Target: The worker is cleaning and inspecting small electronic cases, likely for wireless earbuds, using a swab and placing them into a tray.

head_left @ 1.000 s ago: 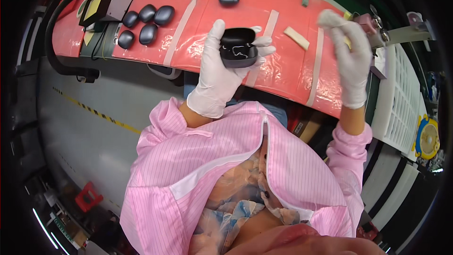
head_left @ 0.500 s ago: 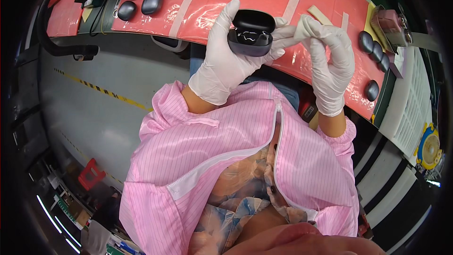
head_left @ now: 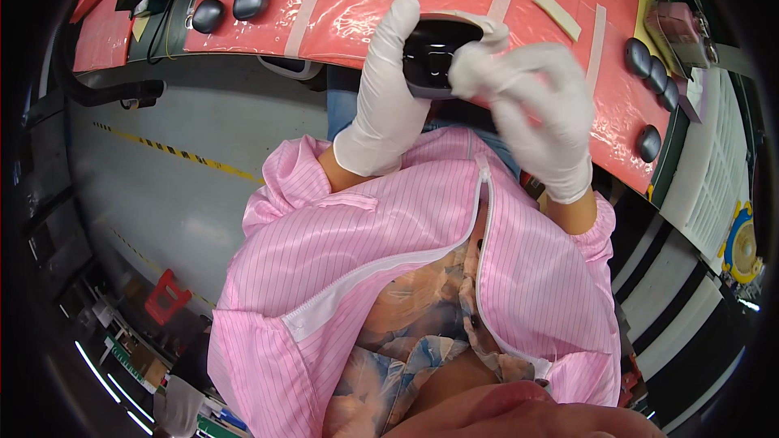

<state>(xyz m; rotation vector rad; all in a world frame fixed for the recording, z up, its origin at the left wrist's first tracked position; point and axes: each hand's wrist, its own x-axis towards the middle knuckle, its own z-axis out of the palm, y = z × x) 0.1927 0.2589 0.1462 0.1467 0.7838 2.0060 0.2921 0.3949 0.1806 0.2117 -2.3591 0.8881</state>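
White gloves cover both of my hands. My left hand (head_left: 380, 105) wraps round a glossy black earbud charging case (head_left: 438, 36) with its lid up, held above the near edge of the red-covered table. At the case's right side, my right hand (head_left: 548, 101) is smeared by motion. Its fingers pinch what looks like a small wad of white cloth (head_left: 467, 70), which covers part of the case's inside. Whether earbuds sit in the case I cannot tell.
Several dark rounded cases (head_left: 251, 0) lie on the red mat at the far left, and several more (head_left: 639, 57) at the right. A cream strip (head_left: 557, 16) lies beyond my right hand. A black bent tube (head_left: 122, 89) hangs at left; a yellow-blue fan (head_left: 740, 243) stands right.
My right hand has moved left with the white cloth, from beside the case onto its opening. My left hand has turned the case so its inside faces me differently. The view has shifted slightly.
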